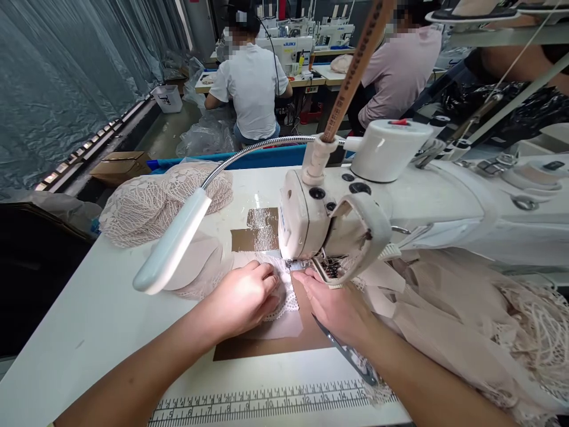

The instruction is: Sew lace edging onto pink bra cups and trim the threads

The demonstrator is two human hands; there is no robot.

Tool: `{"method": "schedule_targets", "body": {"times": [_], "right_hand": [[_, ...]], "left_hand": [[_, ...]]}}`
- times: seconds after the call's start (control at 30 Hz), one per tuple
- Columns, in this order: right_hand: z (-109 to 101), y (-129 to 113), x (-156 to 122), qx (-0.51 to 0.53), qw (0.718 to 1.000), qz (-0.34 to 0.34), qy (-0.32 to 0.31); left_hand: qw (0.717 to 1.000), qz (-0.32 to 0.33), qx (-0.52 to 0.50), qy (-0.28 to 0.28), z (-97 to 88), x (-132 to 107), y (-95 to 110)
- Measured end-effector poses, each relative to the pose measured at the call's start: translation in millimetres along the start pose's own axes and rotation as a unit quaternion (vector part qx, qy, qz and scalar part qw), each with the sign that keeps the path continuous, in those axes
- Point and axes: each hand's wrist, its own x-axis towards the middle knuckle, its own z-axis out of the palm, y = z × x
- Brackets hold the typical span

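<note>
My left hand [249, 296] rests left of the needle with its fingers curled closed on pale lace fabric [284, 299]. The lace lies over sheer cloth and runs under the head of a white sewing machine [302, 219]. Just right of the needle, my right hand [333, 305] is stretched forward, fingers extended and low by the presser foot, which is partly hidden. A slim dark metal tool [349, 356], its kind unclear, lies beneath my right palm and wrist; whether the hand grips it I cannot tell. Brown sheet material [249, 349] lies under the cloth.
A lamp [173, 243] on a bendy metal neck hangs over the left side. Bundled lace [164, 198] sits at the back left, and more sheer fabric [435, 296] is heaped right. A printed ruler [267, 406] runs along the front edge. Two people work at machines ahead.
</note>
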Motion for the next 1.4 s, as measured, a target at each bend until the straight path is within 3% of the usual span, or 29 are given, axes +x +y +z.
{"method": "schedule_targets", "body": {"times": [0.3, 0.6, 0.77, 0.97, 1.2, 1.4], "right_hand": [[-7, -3, 0, 0.02, 1.0, -0.017, -0.005], [0, -5, -2, 0.001, 1.0, -0.025, 0.004], [-9, -4, -5, 0.04, 0.996, -0.074, 0.039], [-11, -2, -8, 0.065, 0.991, -0.111, 0.025], [-13, -8, -7, 0.026, 0.994, -0.1, 0.02], [-10, -13, -1, -0.035, 0.995, -0.075, 0.054]], "left_hand": [[1.0, -0.003, 0.017, -0.021, 9.4, 3, 13], [1.0, 0.016, 0.009, -0.013, 12.4, 4, 1], [0.999, 0.029, 0.039, -0.019, 13.0, 4, -2], [0.998, 0.038, 0.039, -0.018, 14.9, 1, -1], [0.999, 0.021, 0.03, -0.027, 11.9, 6, -7], [0.998, 0.02, 0.048, -0.021, 12.7, 7, -14]]}}
